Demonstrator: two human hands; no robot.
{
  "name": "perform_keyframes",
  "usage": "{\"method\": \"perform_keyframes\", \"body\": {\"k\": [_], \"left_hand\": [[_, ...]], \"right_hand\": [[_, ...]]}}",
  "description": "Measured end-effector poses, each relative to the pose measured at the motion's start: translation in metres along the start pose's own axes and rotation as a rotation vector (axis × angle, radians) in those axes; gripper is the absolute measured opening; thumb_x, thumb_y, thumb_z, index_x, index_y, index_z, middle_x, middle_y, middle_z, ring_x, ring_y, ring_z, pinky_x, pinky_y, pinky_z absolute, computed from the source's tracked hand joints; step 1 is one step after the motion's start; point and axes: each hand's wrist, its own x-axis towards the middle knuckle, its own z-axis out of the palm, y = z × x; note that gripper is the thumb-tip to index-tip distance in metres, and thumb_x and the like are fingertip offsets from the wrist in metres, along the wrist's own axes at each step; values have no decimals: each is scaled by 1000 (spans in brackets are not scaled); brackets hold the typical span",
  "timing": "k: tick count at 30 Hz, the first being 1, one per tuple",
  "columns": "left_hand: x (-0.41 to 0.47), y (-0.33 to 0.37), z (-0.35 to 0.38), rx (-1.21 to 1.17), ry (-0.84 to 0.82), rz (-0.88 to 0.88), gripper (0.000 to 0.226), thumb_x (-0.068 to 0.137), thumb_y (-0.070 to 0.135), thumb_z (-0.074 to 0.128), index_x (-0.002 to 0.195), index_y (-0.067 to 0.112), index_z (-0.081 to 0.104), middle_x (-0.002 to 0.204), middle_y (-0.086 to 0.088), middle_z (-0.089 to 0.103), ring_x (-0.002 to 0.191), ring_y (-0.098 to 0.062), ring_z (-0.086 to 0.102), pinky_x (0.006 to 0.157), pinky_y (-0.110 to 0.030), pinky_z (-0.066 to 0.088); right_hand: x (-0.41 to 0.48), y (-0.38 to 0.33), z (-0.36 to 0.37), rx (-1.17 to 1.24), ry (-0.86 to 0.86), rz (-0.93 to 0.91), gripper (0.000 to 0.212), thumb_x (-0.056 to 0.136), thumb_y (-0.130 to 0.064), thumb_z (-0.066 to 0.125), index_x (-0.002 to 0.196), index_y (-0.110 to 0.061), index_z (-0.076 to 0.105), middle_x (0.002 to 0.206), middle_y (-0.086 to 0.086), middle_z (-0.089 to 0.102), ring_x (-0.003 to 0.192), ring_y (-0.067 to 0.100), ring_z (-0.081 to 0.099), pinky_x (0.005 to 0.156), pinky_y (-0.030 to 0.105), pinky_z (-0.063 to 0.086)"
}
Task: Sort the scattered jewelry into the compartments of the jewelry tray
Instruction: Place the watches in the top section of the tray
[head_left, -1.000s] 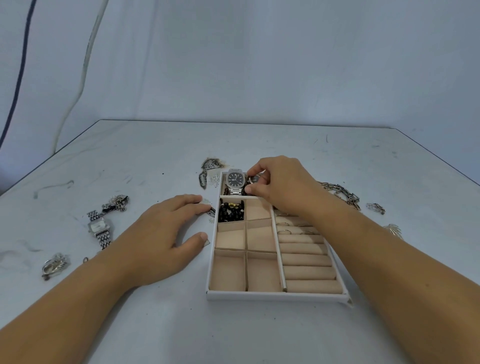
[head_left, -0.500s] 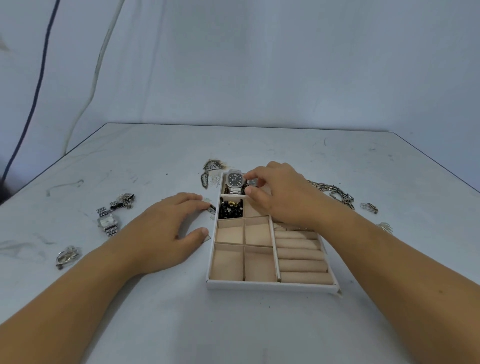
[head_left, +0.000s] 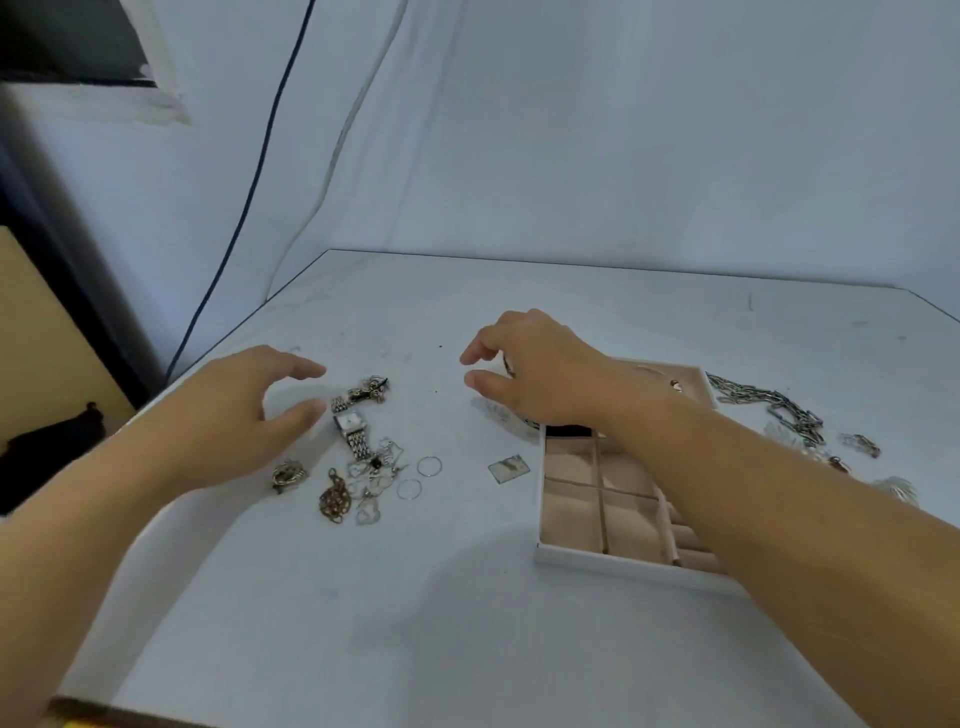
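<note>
So the square-faced silver watch (head_left: 352, 427) is lying flat on the white table (head_left: 363, 597) at the top of the loose pile, well left of the jewelry tray (head_left: 582, 558). Its bracelet runs roughly away from the camera, tilted a bit, so the long axis points near to far. The left hand (head_left: 228, 415) is right there, thumb tip just beside the watch case, index finger arched above the tangle of chain (head_left: 370, 388) behind it, fingers spread wide and holding nothing. Watch sits to the right of that thumb. The right hand (head_left: 540, 371) hovers over the tray's far left corner, thumb and finger loosely parted, empty as far as I can see. Left hand's clearly nearer, so I'd guess that one grabs it, pinching across the case. Two thin rings (head_left: 429, 466) and a brown chain (head_left: 333, 499) lie closer in.
</note>
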Motion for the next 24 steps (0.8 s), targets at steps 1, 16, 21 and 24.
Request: {"method": "perform_keyframes", "body": {"k": [1, 16, 21, 24], "left_hand": [[-3, -5, 0, -2, 0, -14, 38, 84, 46, 57, 122, 37, 56, 124, 17, 54, 65, -6, 60, 78, -27, 37], [11, -12, 26, -49, -43, 16, 65, 75, 71, 51, 124, 28, 59, 107, 8, 56, 110, -13, 47, 92, -27, 39], [14, -14, 34, -77, 3, 33, 69, 68, 77, 47, 116, 30, 63, 100, 7, 56, 108, -18, 47, 95, -38, 42], [14, -15, 36, -126, 28, 34, 67, 63, 79, 44, 108, 34, 64, 98, 10, 56, 106, -17, 46, 94, -37, 42]], "right_hand": [[5, -5, 2, -7, -12, -11, 28, 90, -42, 53, 116, -30, 59, 112, -6, 53, 105, 15, 45, 95, 37, 38], [56, -41, 47, -29, -141, -72, 31, 88, -38, 56, 118, -31, 56, 110, -4, 54, 102, 15, 47, 89, 33, 41], [62, -43, 56, 35, -147, -49, 36, 90, -41, 53, 125, -35, 51, 114, -1, 52, 97, 15, 48, 89, 32, 41], [65, -43, 59, 14, -167, -47, 39, 91, -46, 47, 130, -44, 43, 119, -1, 48, 111, 19, 45, 98, 41, 38]]}}
